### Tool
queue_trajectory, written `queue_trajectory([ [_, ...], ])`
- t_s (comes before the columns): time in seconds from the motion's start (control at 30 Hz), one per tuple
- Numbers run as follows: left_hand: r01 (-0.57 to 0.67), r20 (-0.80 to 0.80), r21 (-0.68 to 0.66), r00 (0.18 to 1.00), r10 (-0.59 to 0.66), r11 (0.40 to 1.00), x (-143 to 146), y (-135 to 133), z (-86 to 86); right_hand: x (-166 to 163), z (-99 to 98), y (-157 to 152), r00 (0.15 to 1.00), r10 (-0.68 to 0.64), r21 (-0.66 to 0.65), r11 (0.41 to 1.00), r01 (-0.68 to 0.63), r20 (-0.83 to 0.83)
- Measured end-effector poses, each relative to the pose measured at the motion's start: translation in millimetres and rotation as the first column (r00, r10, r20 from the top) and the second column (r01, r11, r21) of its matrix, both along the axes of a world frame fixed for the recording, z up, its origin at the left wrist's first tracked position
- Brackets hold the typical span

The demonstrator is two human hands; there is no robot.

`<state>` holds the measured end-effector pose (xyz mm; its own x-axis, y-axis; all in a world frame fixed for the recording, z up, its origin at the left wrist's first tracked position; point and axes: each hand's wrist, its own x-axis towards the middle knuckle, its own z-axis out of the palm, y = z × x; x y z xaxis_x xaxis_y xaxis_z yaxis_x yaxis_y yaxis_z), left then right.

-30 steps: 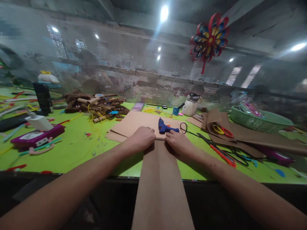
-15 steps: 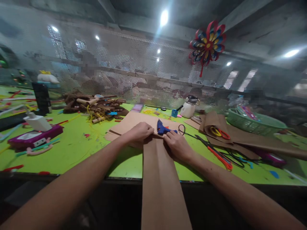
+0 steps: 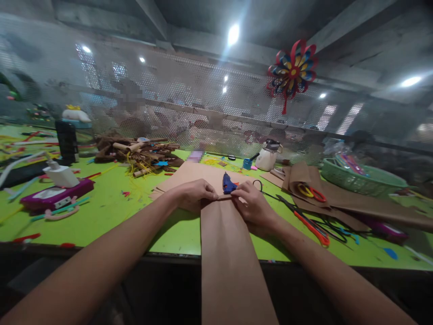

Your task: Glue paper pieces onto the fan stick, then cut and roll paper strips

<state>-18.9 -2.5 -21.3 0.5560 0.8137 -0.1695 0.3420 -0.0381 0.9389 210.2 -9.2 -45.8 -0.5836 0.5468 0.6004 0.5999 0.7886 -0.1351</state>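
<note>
A long strip of brown kraft paper (image 3: 230, 253) hangs over the table's front edge toward me. Its far end shows a narrow folded or rolled edge. My left hand (image 3: 199, 194) pinches the left corner of that edge between thumb and fingers. At the right corner, my right hand (image 3: 253, 203) grips the same edge with bent fingers. Just beyond the edge lies a blue glue gun (image 3: 229, 184), its handle partly hidden behind my right hand. Larger brown paper sheets (image 3: 192, 174) lie flat under the glue gun.
Scissors with orange handles (image 3: 313, 228) lie to the right, near rolled brown paper (image 3: 301, 176) and a green basket (image 3: 368, 176). A white jug (image 3: 268, 155) stands behind. On the left are a paper-scrap heap (image 3: 138, 153) and a purple power strip (image 3: 57, 194).
The paper's far edge now shows a narrow fold or roll between my hands. My right fingers have lifted and curled slightly around it. The view has shifted a little.
</note>
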Motion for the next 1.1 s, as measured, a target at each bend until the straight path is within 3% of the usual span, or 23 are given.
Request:
queue_trajectory([
  [0.07,0.025,0.073,-0.082,0.997,-0.019,0.996,1,0,-2.9,3,3.1,7,0.973,0.026,-0.237,0.968,-0.082,-0.229],
  [0.1,0.043,0.105,-0.104,0.994,-0.032,0.994,2,0,-3.9,4,5.1,10,0.947,0.012,-0.366,0.921,-0.136,-0.32],
  [0.2,0.079,0.109,-0.041,0.991,-0.074,0.996,6,-1,-4.4,3,9.7,12,0.895,-0.059,-0.671,0.683,-0.287,-0.443],
  [0.3,0.097,0.054,0.081,0.993,-0.101,0.992,10,-2,-3.1,-1,8.6,7,0.87,-0.131,-0.802,0.472,-0.366,-0.475],
  [0.43,0.118,-0.002,0.162,0.993,-0.119,0.98,11,-2,-2.3,-6,2.4,2,0.784,-0.276,-0.819,0.344,-0.459,-0.555],
  [0.5,0.135,-0.048,0.213,0.991,-0.128,0.968,11,-1,-1.8,-7,0.9,1,0.744,-0.332,-0.809,0.341,-0.479,-0.58],
  [0.57,0.146,-0.069,0.246,0.989,-0.133,0.958,11,-1,-1.1,-8,1.1,1,0.735,-0.353,-0.806,0.384,-0.451,-0.579],
  [0.73,0.102,-0.112,0.269,0.991,-0.074,0.958,17,-5,-0.7,-11,2.0,1,0.785,-0.301,-0.739,0.616,-0.275,-0.542],
  [0.83,0.032,-0.126,0.298,0.992,0.006,0.954,22,-9,-0.5,-12,1.1,2,0.817,-0.276,-0.697,0.689,-0.199,-0.506],
  [0.97,-0.019,-0.078,0.309,0.996,0.045,0.951,25,-11,1.8,-11,4.2,1,0.817,-0.233,-0.67,0.705,-0.232,-0.528],
  [1.1,-0.026,-0.057,0.355,0.997,0.049,0.935,26,-7,0.3,-9,8.1,3,0.789,-0.218,-0.693,0.643,-0.326,-0.574],
])
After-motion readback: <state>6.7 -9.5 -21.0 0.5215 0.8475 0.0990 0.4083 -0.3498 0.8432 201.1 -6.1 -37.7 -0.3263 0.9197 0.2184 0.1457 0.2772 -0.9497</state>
